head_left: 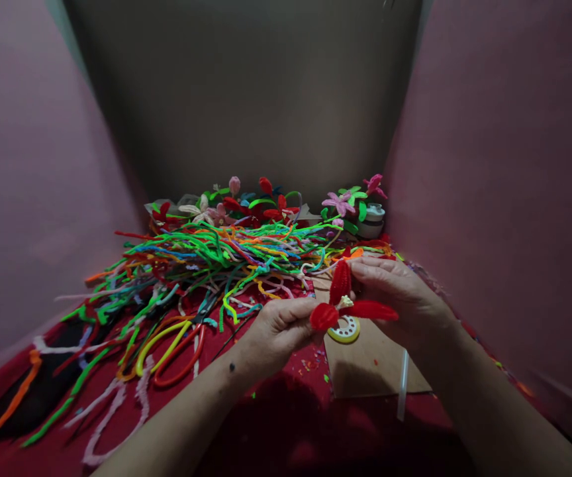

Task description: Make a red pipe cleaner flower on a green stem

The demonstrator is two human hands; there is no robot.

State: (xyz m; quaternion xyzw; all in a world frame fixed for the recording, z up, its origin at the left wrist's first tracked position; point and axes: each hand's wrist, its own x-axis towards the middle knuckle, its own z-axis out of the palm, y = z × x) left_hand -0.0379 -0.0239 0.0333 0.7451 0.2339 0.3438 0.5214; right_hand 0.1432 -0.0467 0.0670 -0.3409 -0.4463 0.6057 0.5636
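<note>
Between my hands is a red pipe-cleaner flower (pixel 339 295) with fuzzy petals and a cluster of pale yellow stamens at its centre. My left hand (pixel 279 331) pinches it from the left, thumb and fingers closed beside the lower left petal. My right hand (pixel 402 291) is curled behind the upper and right petals, its fingertips near the top petal. What those right fingertips grip is partly hidden by the flower. Below the flower, a yellow and white ring-shaped spool (pixel 344 330) lies on a brown board (pixel 360 374).
A big heap of coloured pipe cleaners (pixel 236 245) spreads across the red cloth (pixel 276 424). Scissors with red and yellow handles (pixel 179 358) lie at the left. A clear stick (pixel 403 384) rests on the board's edge. Finished pipe-cleaner flowers (pixel 281 209) stand behind; pink walls (pixel 504 165) flank both sides.
</note>
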